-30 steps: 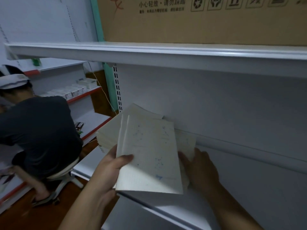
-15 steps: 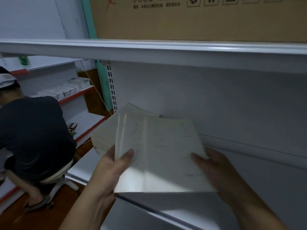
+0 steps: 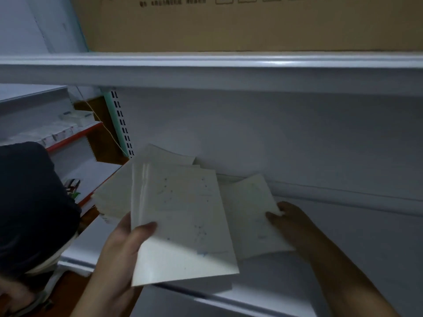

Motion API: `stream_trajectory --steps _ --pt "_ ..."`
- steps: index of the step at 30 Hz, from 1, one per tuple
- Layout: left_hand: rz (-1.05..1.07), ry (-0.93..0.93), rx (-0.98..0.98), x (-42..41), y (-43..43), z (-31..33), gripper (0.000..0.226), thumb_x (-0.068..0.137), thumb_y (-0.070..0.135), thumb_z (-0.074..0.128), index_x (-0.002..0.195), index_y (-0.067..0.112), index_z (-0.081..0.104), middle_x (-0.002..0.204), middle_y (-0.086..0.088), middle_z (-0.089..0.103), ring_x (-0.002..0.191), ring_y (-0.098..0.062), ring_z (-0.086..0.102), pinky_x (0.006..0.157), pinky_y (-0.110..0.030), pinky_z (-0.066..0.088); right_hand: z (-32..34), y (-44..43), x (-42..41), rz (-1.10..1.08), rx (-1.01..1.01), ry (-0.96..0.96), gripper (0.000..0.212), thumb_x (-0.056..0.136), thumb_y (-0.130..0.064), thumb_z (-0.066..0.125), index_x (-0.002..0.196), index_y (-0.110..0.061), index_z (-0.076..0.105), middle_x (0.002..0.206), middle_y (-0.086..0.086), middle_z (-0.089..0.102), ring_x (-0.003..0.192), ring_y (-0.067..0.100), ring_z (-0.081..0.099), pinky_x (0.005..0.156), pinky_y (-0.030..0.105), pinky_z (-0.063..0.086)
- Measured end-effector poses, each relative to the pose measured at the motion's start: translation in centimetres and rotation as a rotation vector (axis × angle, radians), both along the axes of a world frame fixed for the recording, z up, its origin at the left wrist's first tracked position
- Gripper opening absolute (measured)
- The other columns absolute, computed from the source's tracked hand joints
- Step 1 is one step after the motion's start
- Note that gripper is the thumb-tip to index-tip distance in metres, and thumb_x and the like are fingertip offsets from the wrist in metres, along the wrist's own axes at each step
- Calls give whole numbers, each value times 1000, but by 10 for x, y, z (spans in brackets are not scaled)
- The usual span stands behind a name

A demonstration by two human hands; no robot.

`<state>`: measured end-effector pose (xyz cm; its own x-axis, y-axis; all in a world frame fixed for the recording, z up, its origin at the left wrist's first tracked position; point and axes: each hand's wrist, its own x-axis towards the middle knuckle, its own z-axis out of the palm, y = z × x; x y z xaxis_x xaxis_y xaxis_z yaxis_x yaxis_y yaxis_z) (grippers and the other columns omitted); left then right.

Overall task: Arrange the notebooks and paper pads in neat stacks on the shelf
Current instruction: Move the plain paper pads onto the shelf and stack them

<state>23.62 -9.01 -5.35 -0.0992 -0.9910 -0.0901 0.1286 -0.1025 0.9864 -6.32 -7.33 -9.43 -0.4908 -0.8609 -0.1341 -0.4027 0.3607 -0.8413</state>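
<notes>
On the shelf (image 3: 343, 259), the right hand (image 3: 290, 221) pinches one pad (image 3: 251, 216) flat at three o'clock, likely starting a fresh stack. At nine o'clock the left hand (image 3: 123, 245), thumb on top, grips the notebooks (image 3: 180, 223), kept raised as supply above the shelf's edge.

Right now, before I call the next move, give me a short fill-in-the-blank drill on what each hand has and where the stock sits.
1. The left hand holds a bundle of notebooks with its ____ pressed on the top cover.
2. The right hand grips a single notebook lying on the ____ shelf.
3. On the shelf above sits a ____ box.

Missing words: thumb; white; cardboard
</notes>
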Motion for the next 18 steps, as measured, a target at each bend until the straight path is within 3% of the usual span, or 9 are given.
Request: stream_trajectory --steps 3,5,8,10,12,14,15,16,18 --pt "-28 0 -8 -24 13 6 30 89 4 51 115 16 57 89 -3 68 73 -16 65 56 -26 45 18 55 -44 -109 -205 -453 22 89 -13 58 109 -8 64 99 15 72 80 30 69 68 35 53" --pt "-57 -43 -26 -48 21 4 29 89 3 51 113 17 57 84 1 67 61 -7 65 48 -18 46 29 81 -54 -71 -253 -587 19 89 -12 55 105 -9 66 94 11 75 76 27 71 62 31 55" --pt "-156 -68 1 -107 37 -6 28 88 3 55 111 17 61 77 2 73 60 -9 68 48 -19 50 26 95 -52 -44 -102 -217 15 89 -15 58 99 -12 68 91 6 75 82 24 71 74 38 57" --pt "-247 -87 2 -152 51 -14 28 88 6 57 114 18 63 84 1 75 67 -9 71 52 -18 54 20 106 -58 -17 12 33 17 89 -22 55 100 -15 67 97 3 72 89 20 68 80 32 53" --pt "-294 -96 17 -194 68 -23 17 90 25 58 104 25 67 92 4 75 74 -6 70 62 -19 56 16 125 -75 1 68 63 20 91 -26 51 101 -17 66 102 1 71 94 17 66 83 28 51" --pt "-334 -109 46 -236 82 -31 44 76 62 57 97 25 70 97 3 75 85 -12 70 83 -32 55 15 150 -102 -45 56 71 19 92 -25 51 99 -18 67 104 1 71 96 15 66 83 25 50" --pt "-369 -95 80 -258 89 -35 56 70 68 56 98 22 70 95 0 74 86 -16 70 86 -36 55 14 163 -120 -100 31 64 19 92 -23 52 100 -18 68 104 1 71 96 15 66 83 24 49" --pt "-417 -74 118 -280 97 -38 52 74 61 57 99 17 68 91 -2 74 82 -17 71 82 -34 57 14 177 -139 -160 14 43 20 92 -22 52 102 -18 68 105 2 71 96 16 66 84 24 50" --pt "-560 -57 171 -323 115 -42 23 88 24 59 106 11 64 91 -9 74 81 -21 72 76 -31 58 11 204 -178 -254 31 -2 21 92 -20 53 108 -16 67 108 4 70 98 20 65 88 29 51"
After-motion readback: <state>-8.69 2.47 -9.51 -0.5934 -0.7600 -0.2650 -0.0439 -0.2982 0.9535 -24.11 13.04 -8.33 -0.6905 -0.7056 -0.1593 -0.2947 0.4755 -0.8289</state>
